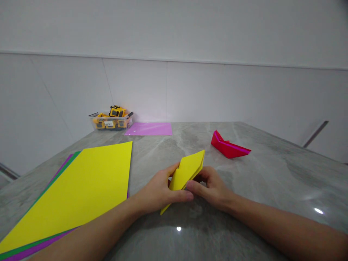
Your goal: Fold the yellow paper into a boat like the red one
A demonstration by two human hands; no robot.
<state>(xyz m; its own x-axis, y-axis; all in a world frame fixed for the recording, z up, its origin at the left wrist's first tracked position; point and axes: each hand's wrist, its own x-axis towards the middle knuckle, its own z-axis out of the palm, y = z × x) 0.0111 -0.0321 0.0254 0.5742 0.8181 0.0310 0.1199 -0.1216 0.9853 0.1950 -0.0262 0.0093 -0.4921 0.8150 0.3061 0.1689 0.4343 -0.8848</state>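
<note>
A folded piece of yellow paper (187,168) is tilted between my two hands, just over the grey table. Several layers show along its right edge. My left hand (165,188) grips it from the left, thumb across the lower front and fingers behind. From the right, my right hand (210,186) pinches its lower right edge between thumb and fingers. The fingertips behind the paper are hidden. Beyond my right hand lies a red folded paper boat (230,145) with pinkish-purple edges, leaning on its side.
Large yellow, green and purple paper sheets (100,181) lie stacked on the left of the marbled grey table (272,181). At the back stand a clear plastic box (127,123) of yellow toy vehicles (117,111) and, beside it, a flat pink sheet (152,129). A white wall rises behind.
</note>
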